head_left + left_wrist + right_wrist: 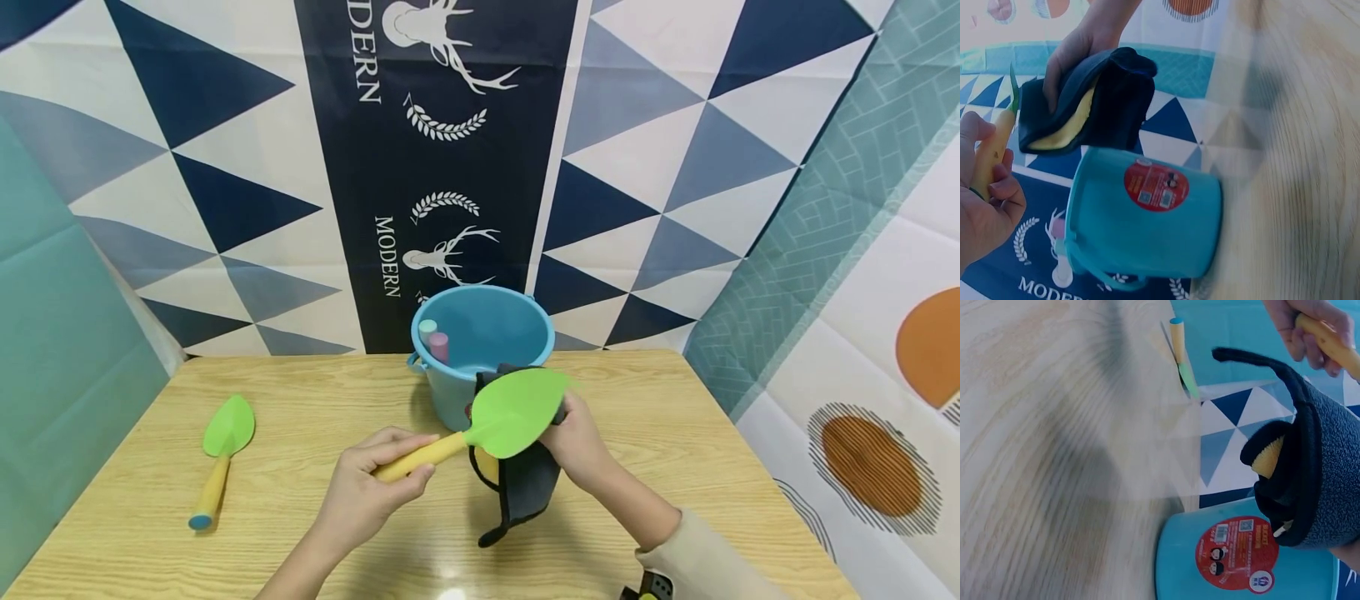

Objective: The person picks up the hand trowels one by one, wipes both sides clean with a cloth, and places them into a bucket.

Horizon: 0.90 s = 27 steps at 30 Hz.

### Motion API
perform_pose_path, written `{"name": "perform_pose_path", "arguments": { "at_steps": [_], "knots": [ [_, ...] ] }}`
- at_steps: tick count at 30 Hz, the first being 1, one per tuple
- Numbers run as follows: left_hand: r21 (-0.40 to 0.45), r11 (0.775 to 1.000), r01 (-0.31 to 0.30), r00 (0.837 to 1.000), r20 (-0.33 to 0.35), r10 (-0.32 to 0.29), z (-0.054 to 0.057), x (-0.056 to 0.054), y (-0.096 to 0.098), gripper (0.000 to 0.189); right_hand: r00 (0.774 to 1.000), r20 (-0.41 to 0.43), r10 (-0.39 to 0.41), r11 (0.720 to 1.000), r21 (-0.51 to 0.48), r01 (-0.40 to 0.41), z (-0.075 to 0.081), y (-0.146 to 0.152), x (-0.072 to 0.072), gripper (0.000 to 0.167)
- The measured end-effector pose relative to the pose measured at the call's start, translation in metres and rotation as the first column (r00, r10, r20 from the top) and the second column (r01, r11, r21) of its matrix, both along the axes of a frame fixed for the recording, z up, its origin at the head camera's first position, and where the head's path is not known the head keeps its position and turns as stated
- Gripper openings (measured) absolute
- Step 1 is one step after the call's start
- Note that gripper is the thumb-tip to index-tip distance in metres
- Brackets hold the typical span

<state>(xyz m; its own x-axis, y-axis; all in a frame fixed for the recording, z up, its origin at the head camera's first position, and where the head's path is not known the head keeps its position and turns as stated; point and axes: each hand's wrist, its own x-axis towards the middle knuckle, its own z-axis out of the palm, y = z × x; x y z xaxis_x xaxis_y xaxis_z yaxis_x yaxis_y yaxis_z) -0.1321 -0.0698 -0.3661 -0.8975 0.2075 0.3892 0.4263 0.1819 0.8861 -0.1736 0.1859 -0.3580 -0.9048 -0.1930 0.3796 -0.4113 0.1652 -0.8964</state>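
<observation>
My left hand [360, 483] grips the yellow handle of a small toy trowel [517, 412], its green blade pointing right and up. The blade overlaps a dark grey fabric piece [528, 483] with black edging and a strap end hanging down. That fabric is held in my right hand [581, 442], folded over, and a yellow inside [1072, 125] shows in the left wrist view. Just behind both stands a blue bucket [450, 392], upright, with a red label [1235, 553]. A mint stick [427, 329] and a pink stick [439, 346] lean inside its left wall.
Another trowel [213, 467], green-bladed with a yellow handle and blue end, lies on the left of the wooden table [315, 408]. Patterned cloth [247, 175] hangs behind the table's back edge, and more cloth hangs along both sides.
</observation>
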Motion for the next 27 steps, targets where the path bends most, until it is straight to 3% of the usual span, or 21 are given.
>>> {"name": "perform_pose_path", "arguments": {
  "at_steps": [4, 12, 27],
  "knots": [
    [-0.006, 0.999, -0.050, 0.998, -0.023, 0.050, -0.002, -0.001, -0.005, 0.025, 0.995, 0.087, -0.048, 0.995, -0.079, 0.055, 0.005, 0.002, 0.002, 0.046],
    [-0.012, 0.993, -0.114, 0.993, -0.024, 0.114, -0.001, -0.001, -0.003, 0.026, 0.996, 0.078, -0.042, 0.984, -0.168, 0.054, 0.007, -0.003, 0.004, 0.047],
    [0.015, 0.992, -0.127, 0.991, -0.044, 0.127, 0.004, -0.003, 0.006, 0.028, 0.997, 0.070, 0.018, 0.998, -0.059, -0.014, 0.001, -0.019, 0.011, 0.045]
  ]
}}
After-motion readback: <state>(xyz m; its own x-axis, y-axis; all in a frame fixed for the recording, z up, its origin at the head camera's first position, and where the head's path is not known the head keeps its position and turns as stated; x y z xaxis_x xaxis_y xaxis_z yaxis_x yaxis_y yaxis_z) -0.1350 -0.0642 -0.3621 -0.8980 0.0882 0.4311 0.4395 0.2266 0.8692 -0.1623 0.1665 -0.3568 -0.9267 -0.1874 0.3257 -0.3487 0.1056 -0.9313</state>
